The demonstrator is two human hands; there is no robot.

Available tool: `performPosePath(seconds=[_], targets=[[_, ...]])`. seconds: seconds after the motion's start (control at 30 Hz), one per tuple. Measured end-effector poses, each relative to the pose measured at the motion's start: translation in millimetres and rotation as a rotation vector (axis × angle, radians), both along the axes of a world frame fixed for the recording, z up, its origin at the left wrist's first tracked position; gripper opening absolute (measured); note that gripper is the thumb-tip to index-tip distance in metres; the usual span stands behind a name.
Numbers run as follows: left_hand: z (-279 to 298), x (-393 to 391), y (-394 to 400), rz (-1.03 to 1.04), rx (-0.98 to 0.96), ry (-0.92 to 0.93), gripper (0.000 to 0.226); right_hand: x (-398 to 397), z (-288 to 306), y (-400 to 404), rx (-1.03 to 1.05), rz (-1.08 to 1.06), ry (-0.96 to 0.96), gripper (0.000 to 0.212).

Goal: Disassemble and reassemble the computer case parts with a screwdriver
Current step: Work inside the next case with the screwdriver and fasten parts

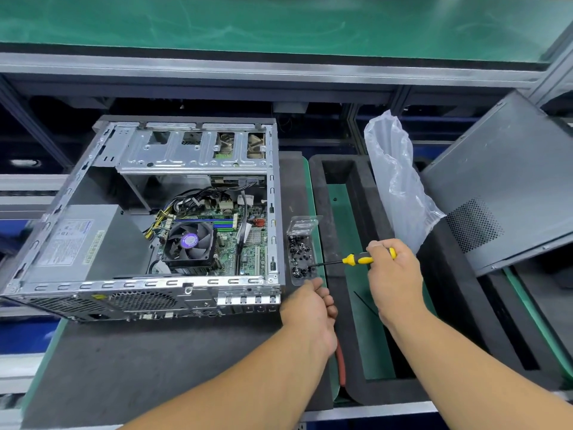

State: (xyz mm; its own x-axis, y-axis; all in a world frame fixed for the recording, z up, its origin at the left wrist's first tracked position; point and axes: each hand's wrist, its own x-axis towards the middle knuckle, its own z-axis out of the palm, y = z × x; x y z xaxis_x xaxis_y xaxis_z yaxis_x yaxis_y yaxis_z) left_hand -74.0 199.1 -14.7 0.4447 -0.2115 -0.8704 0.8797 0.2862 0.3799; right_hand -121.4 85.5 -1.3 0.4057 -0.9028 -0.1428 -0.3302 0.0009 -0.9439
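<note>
At lower centre, beside the open computer case, the left hand grips the screw tray; the right hand clasps the screwdriver, tip among screws.

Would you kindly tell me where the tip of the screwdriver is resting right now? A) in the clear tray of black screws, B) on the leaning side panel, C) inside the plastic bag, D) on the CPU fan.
A: the right hand holds the yellow-handled screwdriver with its tip among the black screws in the clear tray, whose near end the left hand touches.
</note>
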Motion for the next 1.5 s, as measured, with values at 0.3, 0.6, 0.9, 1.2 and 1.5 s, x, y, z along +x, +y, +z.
performPosePath(seconds=[0.3,0.6,0.9,1.2,1.5], targets=[[3.7,22.0,-19.8,0.088,-0.121,0.017,0.037,-5.2,13.1,-6.6,0.190,-0.059,-0.151,0.017],[2.2,30.7,-28.8,0.100,-0.184,0.055,0.028,-10.0,19.8,-8.1,0.210,-0.073,-0.210,0.010],[4.9,36.4,-30.1,0.097,-0.163,0.036,0.029,-8.4,19.8,-6.2,0.322,-0.073,-0.293,0.008],[5.0,40.5,-32.5,0.128,-0.226,0.001,0.032,-6.6,20.0,-5.3,0.342,-0.086,-0.247,0.010],[6.2,40.3,-37.0,0.169,-0.110,0.005,0.041,-11.5,21.7,-8.0,0.381,-0.107,-0.311,0.009]])
